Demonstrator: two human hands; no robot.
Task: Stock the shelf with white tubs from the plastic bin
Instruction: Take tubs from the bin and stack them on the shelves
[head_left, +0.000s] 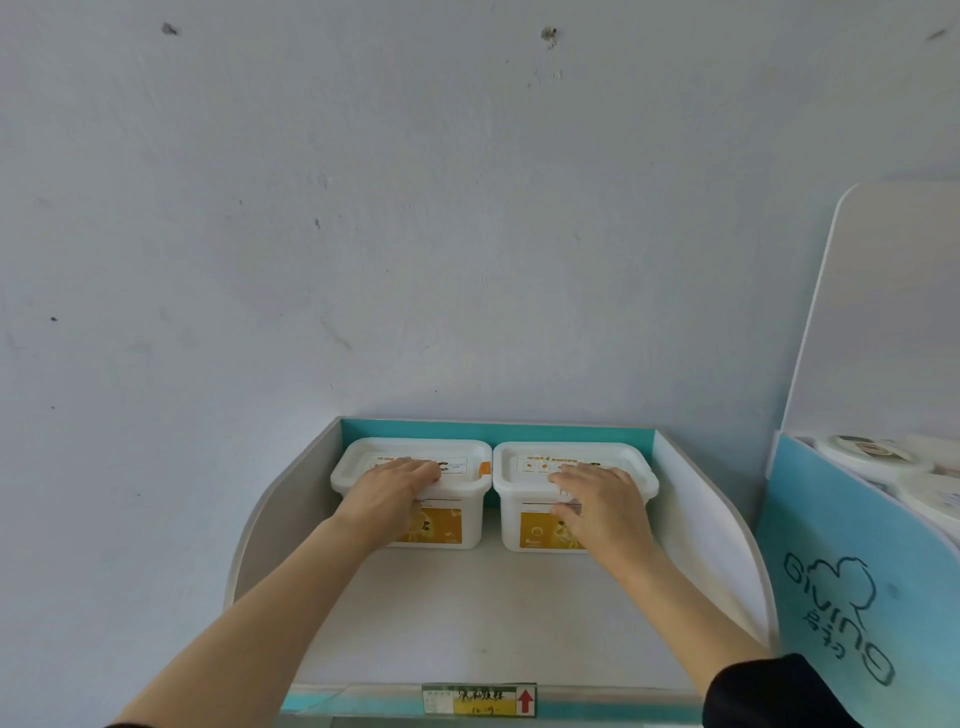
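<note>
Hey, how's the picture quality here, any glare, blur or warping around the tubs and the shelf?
Head view: soft, even light, no glare; faint shadows under the left tub and right tub on the shelf; wide-angle stretching toward the frame's edges; lid print too blurred to read.

We see a shop: a white display shelf (493, 613) with a yellow-and-green price tag (478, 700) on its front edge, identical labelled white plastic tubs (571, 451) at its back edge, a turquoise lettered side panel (831, 545).
</note>
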